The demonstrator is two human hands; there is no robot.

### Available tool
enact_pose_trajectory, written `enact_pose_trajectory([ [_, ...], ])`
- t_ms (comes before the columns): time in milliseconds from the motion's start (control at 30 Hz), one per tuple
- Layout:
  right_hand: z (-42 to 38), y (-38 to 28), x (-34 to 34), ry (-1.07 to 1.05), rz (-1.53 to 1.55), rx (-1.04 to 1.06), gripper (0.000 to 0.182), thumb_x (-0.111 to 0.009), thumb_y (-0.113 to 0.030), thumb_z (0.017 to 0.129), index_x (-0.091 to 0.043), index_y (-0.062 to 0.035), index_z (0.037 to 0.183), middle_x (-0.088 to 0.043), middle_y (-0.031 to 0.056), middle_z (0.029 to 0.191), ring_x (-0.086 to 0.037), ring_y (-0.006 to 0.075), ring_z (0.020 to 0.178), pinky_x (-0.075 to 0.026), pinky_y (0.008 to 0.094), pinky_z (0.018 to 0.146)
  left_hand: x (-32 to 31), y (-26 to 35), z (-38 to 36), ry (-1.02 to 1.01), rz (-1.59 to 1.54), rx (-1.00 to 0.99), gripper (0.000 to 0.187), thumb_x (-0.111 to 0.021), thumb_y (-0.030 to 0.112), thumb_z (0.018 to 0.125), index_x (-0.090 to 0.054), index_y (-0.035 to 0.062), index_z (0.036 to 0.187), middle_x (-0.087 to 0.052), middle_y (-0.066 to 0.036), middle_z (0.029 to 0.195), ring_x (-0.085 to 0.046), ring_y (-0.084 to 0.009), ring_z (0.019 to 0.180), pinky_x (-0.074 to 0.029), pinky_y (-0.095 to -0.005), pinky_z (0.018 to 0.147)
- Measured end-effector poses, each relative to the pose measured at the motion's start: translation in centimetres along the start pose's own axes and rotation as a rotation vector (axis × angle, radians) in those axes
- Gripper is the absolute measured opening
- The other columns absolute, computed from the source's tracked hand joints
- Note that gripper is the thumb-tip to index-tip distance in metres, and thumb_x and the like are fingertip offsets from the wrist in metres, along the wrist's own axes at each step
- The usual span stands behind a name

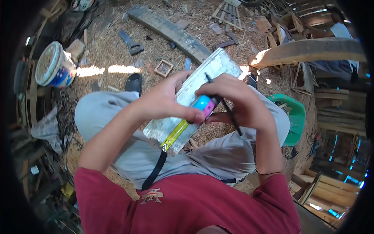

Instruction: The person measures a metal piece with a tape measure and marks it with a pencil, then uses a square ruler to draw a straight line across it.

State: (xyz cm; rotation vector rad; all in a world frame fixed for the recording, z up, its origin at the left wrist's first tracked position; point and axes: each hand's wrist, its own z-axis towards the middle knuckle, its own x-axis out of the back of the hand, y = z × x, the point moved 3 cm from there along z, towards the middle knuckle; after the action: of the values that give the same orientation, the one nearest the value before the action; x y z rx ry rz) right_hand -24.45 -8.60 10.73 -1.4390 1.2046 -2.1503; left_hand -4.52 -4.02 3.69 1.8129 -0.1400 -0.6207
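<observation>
A whitish, worn board (226,64) lies slanted across my lap. On top of it is a blue and pink tape measure (203,104), its yellow blade (175,133) drawn out along the board toward me. My left hand (171,96) presses its thumb on the tape measure, with its fingers at the board's left edge. My right hand (239,99) is curled at the tape measure's other side and holds a thin black pencil (230,115) between its fingers. Near the blade's end a black strap (157,170) hangs down to my shirt.
Wood shavings cover the floor. Ahead lie a handsaw (130,42), a long thick plank (167,31) and a small wooden frame (163,68). A white bucket (55,65) stands left, a green basin (298,119) right. A curved beam (307,50) juts in from the right.
</observation>
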Motion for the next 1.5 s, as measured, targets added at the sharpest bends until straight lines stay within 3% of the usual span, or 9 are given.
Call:
enact_pose_trajectory([
  [167, -0.5, 0.2, -1.4, -0.036, -0.102, 0.045, 0.054, -0.090, -0.015, 0.065, -0.071, -0.0131, 0.116, -0.067, 0.0065, 0.101, -0.066, 0.0303, 0.095, -0.053, 0.0425, 0.082, -0.6, -0.3, -0.3, -0.047, -0.016, 0.055, 0.116, -0.101, 0.022, 0.062, -0.034, -0.0034, 0.154, -0.060, -0.015, 0.138, -0.058, -0.0214, 0.129, -0.044, -0.0346, 0.111],
  [300, -1.1, 0.3, -1.6, 0.009, -0.054, 0.124, 0.044, -0.083, -0.011, 0.073, -0.070, -0.0119, 0.115, -0.064, 0.0066, 0.096, -0.065, 0.0312, 0.092, -0.052, 0.0436, 0.078, -0.1, -2.5, 0.1, -0.008, -0.120, -0.033, 0.119, -0.099, 0.047, 0.065, -0.034, -0.0002, 0.153, -0.059, -0.014, 0.138, -0.057, -0.0206, 0.129, -0.045, -0.0342, 0.109],
  [333, -1.1, 0.1, -1.4, -0.007, -0.036, 0.136, 0.038, -0.078, -0.009, 0.078, -0.069, -0.0102, 0.115, -0.062, 0.0075, 0.094, -0.065, 0.0313, 0.092, -0.052, 0.0432, 0.077, -0.1, -2.7, 0.3, 0.011, -0.066, -0.102, 0.103, -0.075, 0.068, 0.084, -0.036, 0.0005, 0.151, -0.060, -0.013, 0.136, -0.057, -0.0200, 0.128, -0.046, -0.0339, 0.107],
  [433, -1.7, 0.1, -1.7, -0.005, -0.022, 0.181, 0.036, -0.077, -0.011, 0.080, -0.068, -0.0084, 0.115, -0.061, 0.0085, 0.093, -0.064, 0.0313, 0.091, -0.052, 0.0429, 0.077, 0.6, -3.6, 0.9, 0.091, -0.045, -0.052, 0.087, -0.045, 0.072, 0.099, -0.039, 0.0010, 0.147, -0.060, -0.013, 0.133, -0.057, -0.0188, 0.126, -0.046, -0.0338, 0.106],
  [467, -1.8, -0.2, -1.5, -0.005, 0.008, 0.193, 0.033, -0.076, -0.012, 0.082, -0.068, -0.0072, 0.114, -0.061, 0.0096, 0.093, -0.064, 0.0322, 0.090, -0.052, 0.0435, 0.077, 0.7, -3.6, 0.9, 0.157, 0.040, -0.083, 0.073, -0.032, 0.064, 0.107, -0.043, 0.0023, 0.143, -0.061, -0.012, 0.129, -0.059, -0.0168, 0.121, -0.048, -0.0330, 0.103],
  [767, -3.4, 0.9, 1.4, 0.517, 0.103, 0.054, 0.044, -0.086, -0.010, 0.075, -0.063, -0.0057, 0.112, -0.063, 0.0090, 0.097, -0.066, 0.0253, 0.091, -0.053, 0.0362, 0.082, 1.6, -3.3, 1.6, 0.504, 0.034, -0.142, 0.035, -0.041, 0.034, 0.114, -0.045, 0.0049, 0.133, -0.061, -0.009, 0.119, -0.062, -0.0132, 0.107, -0.052, -0.0318, 0.095],
  [900, -4.6, 3.5, 0.6, 0.709, 0.265, -0.506, 0.038, -0.082, -0.015, 0.086, -0.052, -0.0032, 0.106, -0.061, 0.0067, 0.095, -0.059, 0.0105, 0.082, -0.050, 0.0286, 0.071, 2.1, -2.6, 1.6, 0.562, -0.143, -0.162, 0.027, -0.041, 0.025, 0.112, -0.046, 0.0051, 0.130, -0.062, -0.010, 0.118, -0.063, -0.0159, 0.109, -0.051, -0.0347, 0.099],
  [1000, -4.6, 5.7, -1.1, 0.813, 0.418, -0.512, 0.039, -0.081, -0.017, 0.087, -0.051, -0.0019, 0.104, -0.058, 0.0055, 0.091, -0.057, 0.0089, 0.078, -0.048, 0.0272, 0.065, 2.8, -2.6, 1.7, 0.559, -0.235, -0.183, 0.025, -0.040, 0.021, 0.111, -0.047, 0.0061, 0.129, -0.063, -0.011, 0.118, -0.064, -0.0174, 0.110, -0.051, -0.0353, 0.100],
  [1500, -3.8, 7.3, -5.1, 0.732, 0.354, -0.611, 0.036, -0.076, -0.012, 0.084, -0.047, -0.0035, 0.103, -0.055, 0.0047, 0.088, -0.052, 0.0108, 0.077, -0.047, 0.0298, 0.067, 3.0, -2.4, 2.0, 0.677, -0.073, -0.096, 0.028, -0.044, 0.016, 0.110, -0.050, 0.0054, 0.134, -0.063, -0.009, 0.117, -0.060, -0.0139, 0.106, -0.047, -0.0316, 0.095],
])
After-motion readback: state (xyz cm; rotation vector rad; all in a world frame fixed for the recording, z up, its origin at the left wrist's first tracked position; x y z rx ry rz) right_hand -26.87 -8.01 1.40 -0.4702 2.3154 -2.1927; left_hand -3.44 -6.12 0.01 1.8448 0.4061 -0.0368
